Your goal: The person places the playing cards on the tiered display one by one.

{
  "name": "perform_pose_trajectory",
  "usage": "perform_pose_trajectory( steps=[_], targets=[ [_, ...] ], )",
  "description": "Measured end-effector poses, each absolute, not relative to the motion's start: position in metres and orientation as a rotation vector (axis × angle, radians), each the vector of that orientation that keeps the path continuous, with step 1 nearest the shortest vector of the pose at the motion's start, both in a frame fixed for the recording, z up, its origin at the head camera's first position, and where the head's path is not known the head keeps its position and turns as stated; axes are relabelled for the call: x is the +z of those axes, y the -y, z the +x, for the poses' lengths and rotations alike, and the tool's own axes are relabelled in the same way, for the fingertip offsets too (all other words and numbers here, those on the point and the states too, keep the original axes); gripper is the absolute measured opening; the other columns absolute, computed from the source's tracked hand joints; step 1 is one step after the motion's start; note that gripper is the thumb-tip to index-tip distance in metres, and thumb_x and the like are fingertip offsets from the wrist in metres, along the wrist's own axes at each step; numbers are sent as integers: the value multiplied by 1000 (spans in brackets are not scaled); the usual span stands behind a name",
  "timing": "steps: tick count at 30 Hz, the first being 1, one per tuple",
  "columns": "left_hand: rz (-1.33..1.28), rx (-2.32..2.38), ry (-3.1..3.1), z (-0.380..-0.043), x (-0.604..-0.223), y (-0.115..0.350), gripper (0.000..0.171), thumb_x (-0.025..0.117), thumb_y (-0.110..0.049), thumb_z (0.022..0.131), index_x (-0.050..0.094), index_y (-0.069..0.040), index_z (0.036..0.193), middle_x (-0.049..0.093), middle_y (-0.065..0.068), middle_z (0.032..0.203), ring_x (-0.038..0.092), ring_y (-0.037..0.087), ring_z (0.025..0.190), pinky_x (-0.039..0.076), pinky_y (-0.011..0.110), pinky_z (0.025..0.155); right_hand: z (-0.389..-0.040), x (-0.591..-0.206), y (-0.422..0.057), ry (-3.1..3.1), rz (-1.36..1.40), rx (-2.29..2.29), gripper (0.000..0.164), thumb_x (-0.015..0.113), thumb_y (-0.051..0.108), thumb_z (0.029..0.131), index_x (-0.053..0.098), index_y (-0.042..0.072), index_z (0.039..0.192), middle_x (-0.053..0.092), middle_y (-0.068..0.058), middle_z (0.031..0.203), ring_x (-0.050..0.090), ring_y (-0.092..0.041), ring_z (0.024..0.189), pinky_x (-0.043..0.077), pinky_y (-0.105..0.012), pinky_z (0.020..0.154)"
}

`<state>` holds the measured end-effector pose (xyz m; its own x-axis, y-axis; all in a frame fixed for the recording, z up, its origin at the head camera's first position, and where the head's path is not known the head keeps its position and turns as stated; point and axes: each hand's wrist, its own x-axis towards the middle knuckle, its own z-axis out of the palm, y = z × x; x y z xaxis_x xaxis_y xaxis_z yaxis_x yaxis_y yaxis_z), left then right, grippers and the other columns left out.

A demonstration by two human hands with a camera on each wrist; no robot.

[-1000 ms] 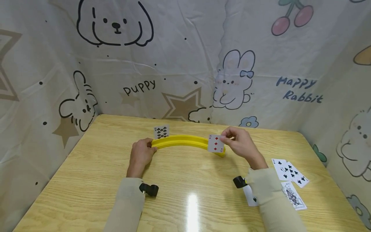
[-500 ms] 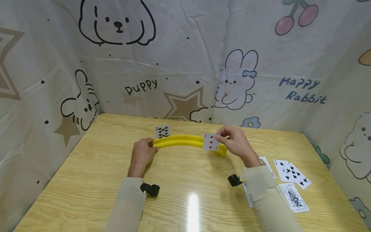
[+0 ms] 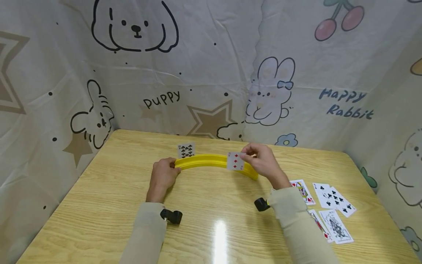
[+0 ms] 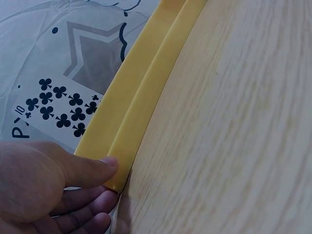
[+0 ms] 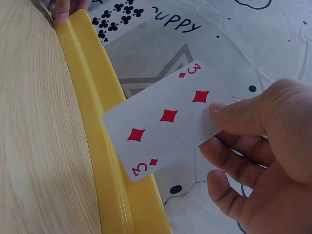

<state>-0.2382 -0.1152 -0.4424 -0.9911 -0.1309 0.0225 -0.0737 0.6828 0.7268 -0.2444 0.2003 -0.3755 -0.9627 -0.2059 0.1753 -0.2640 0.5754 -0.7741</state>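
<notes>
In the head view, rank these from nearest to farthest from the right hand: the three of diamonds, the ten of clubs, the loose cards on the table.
1. three of diamonds: pinched in the right hand, over the yellow holder.
2. loose cards: flat on the table, by the right forearm.
3. ten of clubs: standing at the holder's left end, near the left hand.

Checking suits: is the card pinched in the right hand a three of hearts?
No, the card pinched by the right hand shows three red diamonds and a 3.
</notes>
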Motion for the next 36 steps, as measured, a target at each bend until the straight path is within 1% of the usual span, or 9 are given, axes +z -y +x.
perform_pose_trajectory(
  steps=[5,18,30,36],
  targets=[
    [157,-1199,2813,-238,-443,115,40,76,-8,89,66,4,125,71,18,105,66,29,95,53,43,84,-246,-376,-195,2729,405,1370,7,69,11,96,70,4,95,68,-7,96,58,-26,88,46,-37,73],
    [143,-1173,2813,-236,-443,116,41,77,-7,87,67,5,125,71,19,105,66,30,96,53,43,85,-252,-381,-181,2699,449,1390,4,69,8,95,70,5,92,70,-5,92,61,-26,89,47,-38,75],
    [157,-1175,2814,-238,-445,117,39,77,-7,88,67,4,125,71,18,105,66,28,95,54,42,84,-256,-385,-168,2716,439,1397,7,70,12,95,71,5,94,68,-6,95,60,-25,88,47,-38,74],
    [146,-1169,2818,-238,-444,116,40,76,-7,88,66,5,125,70,18,106,65,29,96,53,43,85,-259,-386,-161,2704,452,1424,6,69,11,95,71,6,94,69,-6,94,60,-25,87,47,-38,73]
  ],
)
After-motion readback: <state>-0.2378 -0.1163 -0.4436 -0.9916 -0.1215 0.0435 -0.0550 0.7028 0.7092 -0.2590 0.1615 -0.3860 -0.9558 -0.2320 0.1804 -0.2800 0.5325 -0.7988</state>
